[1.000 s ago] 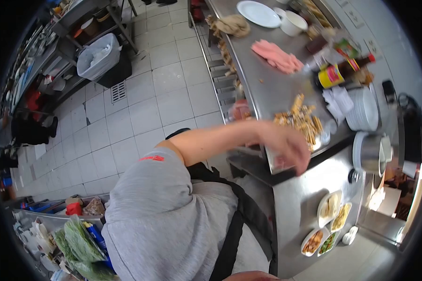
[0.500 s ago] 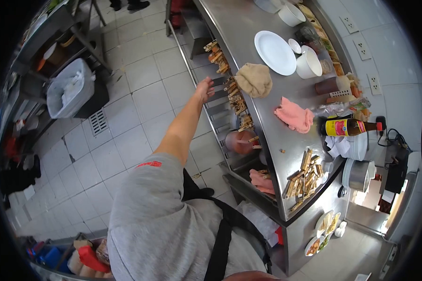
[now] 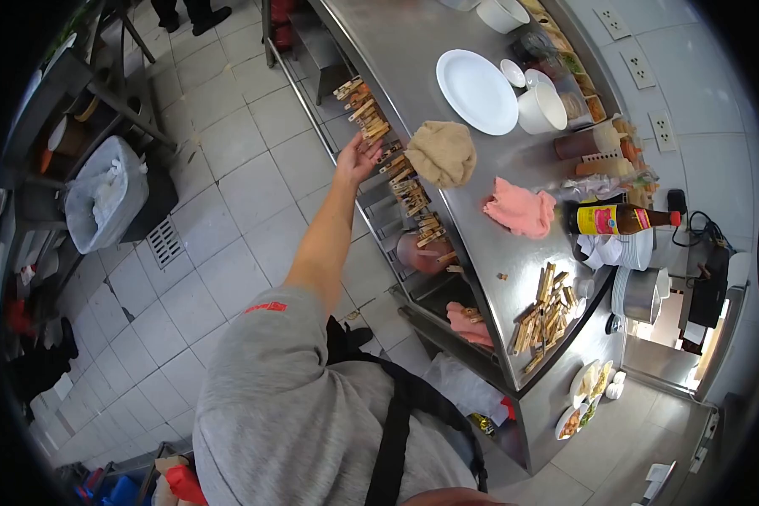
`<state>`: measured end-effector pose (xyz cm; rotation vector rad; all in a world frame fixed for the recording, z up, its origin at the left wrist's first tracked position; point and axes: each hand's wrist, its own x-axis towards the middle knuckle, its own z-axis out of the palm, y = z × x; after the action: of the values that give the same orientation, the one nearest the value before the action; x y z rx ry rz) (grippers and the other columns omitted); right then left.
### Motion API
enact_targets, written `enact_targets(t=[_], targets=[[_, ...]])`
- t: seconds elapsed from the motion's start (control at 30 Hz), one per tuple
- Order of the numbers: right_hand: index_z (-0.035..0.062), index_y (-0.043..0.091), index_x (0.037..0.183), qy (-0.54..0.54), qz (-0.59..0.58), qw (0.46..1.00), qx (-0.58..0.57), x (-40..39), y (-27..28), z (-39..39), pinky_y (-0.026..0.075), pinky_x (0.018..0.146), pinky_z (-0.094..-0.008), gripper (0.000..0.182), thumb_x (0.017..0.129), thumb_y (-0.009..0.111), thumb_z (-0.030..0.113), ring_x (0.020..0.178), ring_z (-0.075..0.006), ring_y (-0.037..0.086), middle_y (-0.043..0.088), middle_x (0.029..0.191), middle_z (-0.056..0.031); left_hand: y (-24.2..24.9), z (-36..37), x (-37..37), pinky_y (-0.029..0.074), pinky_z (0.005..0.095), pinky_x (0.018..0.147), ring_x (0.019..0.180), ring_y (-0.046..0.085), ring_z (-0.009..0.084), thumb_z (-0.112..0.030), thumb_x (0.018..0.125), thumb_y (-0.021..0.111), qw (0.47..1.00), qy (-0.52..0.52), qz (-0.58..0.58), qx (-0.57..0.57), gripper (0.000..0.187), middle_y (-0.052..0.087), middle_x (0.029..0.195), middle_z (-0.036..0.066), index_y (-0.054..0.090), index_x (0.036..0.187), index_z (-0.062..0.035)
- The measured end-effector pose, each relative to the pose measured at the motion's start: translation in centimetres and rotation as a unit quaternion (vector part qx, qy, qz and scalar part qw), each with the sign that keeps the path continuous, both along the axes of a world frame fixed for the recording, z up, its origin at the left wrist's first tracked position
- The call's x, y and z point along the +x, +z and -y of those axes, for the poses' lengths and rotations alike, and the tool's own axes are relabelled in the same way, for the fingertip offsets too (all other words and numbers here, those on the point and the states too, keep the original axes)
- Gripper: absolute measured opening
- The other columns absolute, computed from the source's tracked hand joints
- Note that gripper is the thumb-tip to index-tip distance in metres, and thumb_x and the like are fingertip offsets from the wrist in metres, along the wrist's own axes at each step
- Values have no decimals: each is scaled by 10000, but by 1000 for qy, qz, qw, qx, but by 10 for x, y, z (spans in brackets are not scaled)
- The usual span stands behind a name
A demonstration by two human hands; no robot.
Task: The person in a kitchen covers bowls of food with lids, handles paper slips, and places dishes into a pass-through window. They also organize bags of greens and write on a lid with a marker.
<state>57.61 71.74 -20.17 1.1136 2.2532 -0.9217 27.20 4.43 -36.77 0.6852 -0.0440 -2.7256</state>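
Note:
My left hand point(image 3: 359, 160) reaches out to the counter's front edge, beside a row of wooden clothespins point(image 3: 364, 108) clipped along it. Its fingers look partly spread, with the fingertips close to the lowest clothespins of that group; contact is hard to make out. Farther down the same edge, another group of clothespins point(image 3: 411, 196) hangs. A bunched beige cloth point(image 3: 441, 154) lies on the counter near my hand. Loose clothespins point(image 3: 546, 316) are heaped at the counter's near corner. My right hand is out of view.
On the steel counter point(image 3: 472, 219) are a white plate point(image 3: 477, 91), a pink cloth point(image 3: 520, 208) and a bottle lying on its side point(image 3: 611, 219). Below the edge, a rack holds a reddish container point(image 3: 422, 251). A lined bin point(image 3: 110, 194) stands left; another person's shoes point(image 3: 211, 20) show at the top.
My left hand has moved from the gap between the clothespin groups up against the lower end of the upper group. The whole view has shifted slightly left.

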Motion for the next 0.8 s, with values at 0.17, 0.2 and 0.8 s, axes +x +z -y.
enact_targets(t=[0.17, 0.2, 0.8], targets=[[74, 551, 833, -30, 6, 999, -19, 13, -6, 1, 462, 524, -355, 201, 840, 491, 266, 609, -238, 569, 575, 706, -102, -3, 3, 10, 473, 382, 797, 1023, 551, 284, -231, 880, 514, 999, -4, -18, -42, 254, 606, 994, 119, 505, 1043, -36], [74, 550, 826, -34, 7, 999, -22, 15, -8, 1, 462, 520, -354, 198, 839, 491, 262, 604, -236, 568, 573, 700, -100, -1, 4, 9, 473, 381, 800, 1019, 553, 284, -226, 881, 511, 998, -8, -14, -61, 251, 607, 990, 117, 505, 1044, -36], [81, 540, 707, -149, 12, 984, -98, 70, -8, -11, 458, 443, -332, 180, 829, 493, 205, 508, -198, 555, 552, 599, -67, -33, 22, 7, 488, 299, 632, 752, 579, 141, -232, 875, 527, 983, 10, 67, -173, 159, 604, 838, 27, 548, 964, -102]])
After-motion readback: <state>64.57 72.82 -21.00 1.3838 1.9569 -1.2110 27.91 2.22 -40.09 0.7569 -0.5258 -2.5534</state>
